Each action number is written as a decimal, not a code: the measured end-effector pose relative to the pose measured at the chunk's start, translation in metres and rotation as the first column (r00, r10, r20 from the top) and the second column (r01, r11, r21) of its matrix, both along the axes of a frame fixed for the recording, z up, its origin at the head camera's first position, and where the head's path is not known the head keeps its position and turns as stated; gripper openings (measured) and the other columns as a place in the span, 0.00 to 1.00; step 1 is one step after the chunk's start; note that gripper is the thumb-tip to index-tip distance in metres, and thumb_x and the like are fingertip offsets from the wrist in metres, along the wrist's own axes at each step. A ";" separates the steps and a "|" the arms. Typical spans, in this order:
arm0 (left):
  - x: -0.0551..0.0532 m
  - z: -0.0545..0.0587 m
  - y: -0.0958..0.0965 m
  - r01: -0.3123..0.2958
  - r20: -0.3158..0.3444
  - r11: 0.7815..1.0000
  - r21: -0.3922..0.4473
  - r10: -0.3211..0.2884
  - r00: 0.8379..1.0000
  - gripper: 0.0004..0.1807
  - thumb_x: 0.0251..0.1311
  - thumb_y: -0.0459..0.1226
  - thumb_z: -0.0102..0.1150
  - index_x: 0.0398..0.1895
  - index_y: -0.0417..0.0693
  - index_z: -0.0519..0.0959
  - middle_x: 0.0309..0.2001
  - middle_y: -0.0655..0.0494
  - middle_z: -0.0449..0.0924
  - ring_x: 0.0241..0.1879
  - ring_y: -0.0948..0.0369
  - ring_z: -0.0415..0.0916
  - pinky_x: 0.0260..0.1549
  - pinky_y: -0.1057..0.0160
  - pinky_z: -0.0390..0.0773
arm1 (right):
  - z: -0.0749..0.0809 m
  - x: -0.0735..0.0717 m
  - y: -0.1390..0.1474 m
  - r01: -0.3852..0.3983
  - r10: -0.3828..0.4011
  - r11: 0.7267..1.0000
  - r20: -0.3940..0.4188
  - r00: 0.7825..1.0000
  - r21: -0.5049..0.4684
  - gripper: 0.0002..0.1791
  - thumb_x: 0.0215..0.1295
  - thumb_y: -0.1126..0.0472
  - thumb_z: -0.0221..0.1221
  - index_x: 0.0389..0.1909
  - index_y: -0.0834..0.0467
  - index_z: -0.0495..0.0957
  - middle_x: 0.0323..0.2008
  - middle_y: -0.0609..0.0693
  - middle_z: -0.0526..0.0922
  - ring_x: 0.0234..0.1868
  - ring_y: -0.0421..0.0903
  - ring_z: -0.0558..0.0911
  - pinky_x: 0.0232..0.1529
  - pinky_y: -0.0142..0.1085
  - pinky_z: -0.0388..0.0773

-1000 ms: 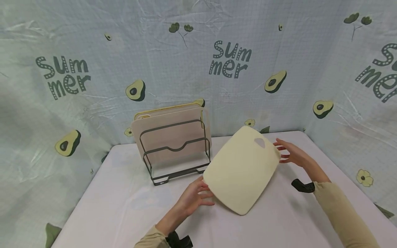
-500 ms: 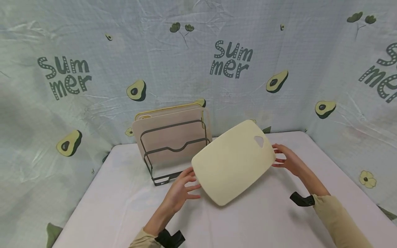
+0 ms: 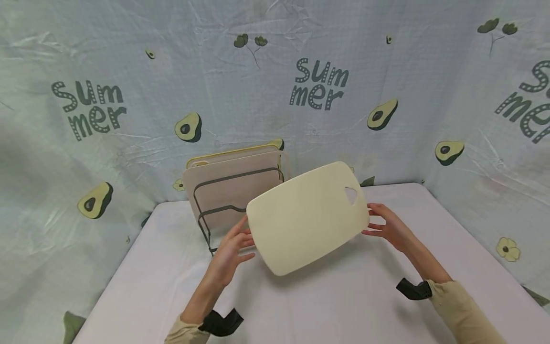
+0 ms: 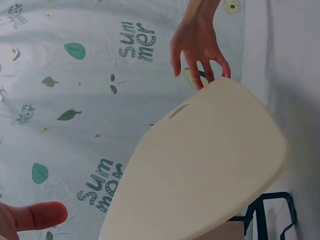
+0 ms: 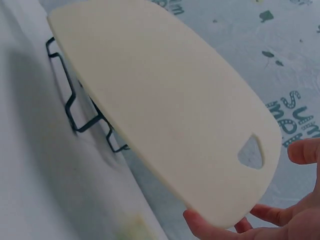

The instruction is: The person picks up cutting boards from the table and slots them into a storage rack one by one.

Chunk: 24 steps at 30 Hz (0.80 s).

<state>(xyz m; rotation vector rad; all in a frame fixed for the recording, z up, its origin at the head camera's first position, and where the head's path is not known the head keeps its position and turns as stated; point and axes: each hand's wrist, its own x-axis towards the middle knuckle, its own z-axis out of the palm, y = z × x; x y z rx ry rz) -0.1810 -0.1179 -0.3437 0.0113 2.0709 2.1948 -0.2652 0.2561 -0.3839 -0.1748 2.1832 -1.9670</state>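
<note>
A cream cutting board [image 3: 305, 220] with a small handle hole is held up over the table, tilted, between my two hands. My left hand [image 3: 229, 253] touches its left edge with spread fingers; in the left wrist view the thumb [image 4: 42, 216] stands apart from the board. At the opposite end, near the hole, my right hand [image 3: 388, 227] supports the rim on its fingertips. The right wrist view shows that thumb [image 5: 304, 151] off the board too. Behind the board's left end stands a dark wire rack [image 3: 236, 176], now partly covered by it.
The rack carries a pinkish board [image 3: 227, 193] in front and a yellow-edged board [image 3: 227, 154] behind it. A white cloth covers the table [image 3: 343, 306]. Printed fabric [image 3: 240, 95] hangs at the back and sides.
The cream cutting board has moved left and up, turning from a steep slant to nearly level lengthwise, and now overlaps the rack. Both hands have shifted left with it, the left one also upward.
</note>
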 end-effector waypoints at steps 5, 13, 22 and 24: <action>-0.003 0.016 -0.010 -0.004 -0.028 0.999 -0.033 0.003 1.000 0.29 0.62 0.34 0.35 0.68 0.50 0.51 0.52 0.46 0.63 0.53 0.50 0.65 0.53 0.47 0.67 | 0.008 0.004 -0.013 -0.005 0.003 0.999 -0.031 1.000 -0.042 0.19 0.68 0.46 0.39 0.52 0.53 0.57 0.47 0.48 0.60 0.46 0.52 0.72 0.48 0.46 0.75; -0.006 0.042 -0.028 -0.067 -0.112 0.996 -0.058 0.060 0.992 0.29 0.62 0.32 0.35 0.68 0.47 0.50 0.60 0.44 0.53 0.55 0.52 0.57 0.59 0.44 0.58 | 0.024 0.002 -0.038 -0.034 0.031 0.997 -0.044 0.999 -0.076 0.27 0.68 0.47 0.39 0.60 0.59 0.50 0.50 0.51 0.61 0.46 0.50 0.75 0.49 0.44 0.74; -0.012 0.079 -0.052 -0.117 -0.181 0.987 -0.112 0.096 0.979 0.29 0.64 0.34 0.34 0.69 0.48 0.47 0.66 0.45 0.49 0.51 0.58 0.57 0.61 0.49 0.56 | 0.049 -0.009 -0.067 -0.097 0.084 0.989 -0.115 0.990 -0.111 0.29 0.69 0.49 0.38 0.65 0.58 0.46 0.49 0.55 0.60 0.48 0.56 0.75 0.50 0.44 0.74; -0.015 0.084 -0.057 -0.131 -0.195 0.986 -0.105 0.108 0.975 0.29 0.64 0.35 0.34 0.69 0.48 0.47 0.65 0.46 0.50 0.50 0.61 0.58 0.61 0.49 0.56 | 0.055 -0.012 -0.073 -0.102 0.089 0.988 -0.117 0.989 -0.113 0.30 0.69 0.50 0.38 0.67 0.57 0.44 0.50 0.56 0.60 0.49 0.58 0.74 0.50 0.44 0.74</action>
